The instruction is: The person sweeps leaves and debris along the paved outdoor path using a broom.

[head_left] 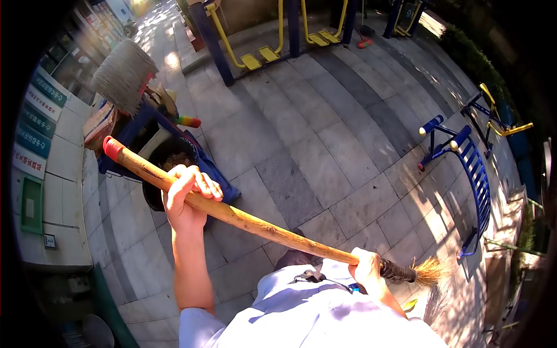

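Observation:
A broom with a long wooden handle (pixel 264 225) slants across in front of my body. Its red-capped end points up to the left, and its straw bristles (pixel 432 270) are low on the right, over the paving. Near the upper end, my left hand (pixel 188 188) is closed around the handle. My right hand (pixel 365 268) grips it lower down, just above the dark binding by the bristles. Behind my left hand is a dark bin (pixel 155 194) with dry leaves or litter inside, partly hidden.
A cart with a grey mop head (pixel 125 75) and a blue bag (pixel 214 177) stands at the left. Blue-and-yellow exercise machines (pixel 251 61) are at the back. A blue slatted bench (pixel 477 185) stands right. Signs (pixel 36 119) line the left wall.

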### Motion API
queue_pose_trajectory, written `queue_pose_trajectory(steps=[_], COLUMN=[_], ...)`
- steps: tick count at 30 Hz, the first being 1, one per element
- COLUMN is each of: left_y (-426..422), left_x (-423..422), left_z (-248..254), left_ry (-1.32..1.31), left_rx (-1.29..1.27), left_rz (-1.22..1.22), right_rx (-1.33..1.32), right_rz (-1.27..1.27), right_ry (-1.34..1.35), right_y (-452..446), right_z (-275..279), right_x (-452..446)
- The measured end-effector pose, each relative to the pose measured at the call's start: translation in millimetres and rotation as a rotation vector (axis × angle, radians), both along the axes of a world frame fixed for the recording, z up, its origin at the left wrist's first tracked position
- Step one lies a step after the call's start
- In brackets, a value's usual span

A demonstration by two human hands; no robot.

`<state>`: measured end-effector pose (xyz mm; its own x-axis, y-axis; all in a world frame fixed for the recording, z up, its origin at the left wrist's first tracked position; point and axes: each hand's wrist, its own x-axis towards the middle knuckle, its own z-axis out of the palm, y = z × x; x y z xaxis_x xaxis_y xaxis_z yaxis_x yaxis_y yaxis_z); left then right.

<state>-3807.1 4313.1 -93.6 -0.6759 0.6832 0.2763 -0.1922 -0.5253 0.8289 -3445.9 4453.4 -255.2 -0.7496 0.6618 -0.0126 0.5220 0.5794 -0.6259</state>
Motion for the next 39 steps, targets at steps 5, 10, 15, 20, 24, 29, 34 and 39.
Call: queue_pose_trajectory(steps=[5, 10, 15, 20, 24, 29, 34, 39], left_y=[41, 65, 74, 67, 76, 94, 141, 213], left_x=[-57, -108, -153, -168, -164, -185, -231, -259], left_z=[17, 35, 58, 100, 108, 81, 47, 24], left_ry=[0.063, 0.124, 0.223, 0.390, 0.436, 0.414, 0.437, 0.437], left_rx=[0.010, 0.045, 0.011, -0.035, -0.069, -0.094, -0.152, -0.277], left_rz=[0.009, 0.087, 0.244, 0.313, 0.538, 0.761, 0.834, 0.907], right_rx=[0.026, -0.008, -0.035, -0.005, 0.058, 0.042, 0.103, 0.160], right_rz=[0.059, 0.154, 0.328, 0.514, 0.633, 0.790, 0.906, 0.925], right_ry=[0.047, 0.172, 0.240, 0.351, 0.365, 0.310, 0.335, 0.224], right_y=[56, 113, 179, 232, 273, 323, 380, 435], right_z=[9, 12, 9, 24, 24, 14, -6, -33], right_x=[-63, -142, -230, -313, -378, -468, -569, -660])
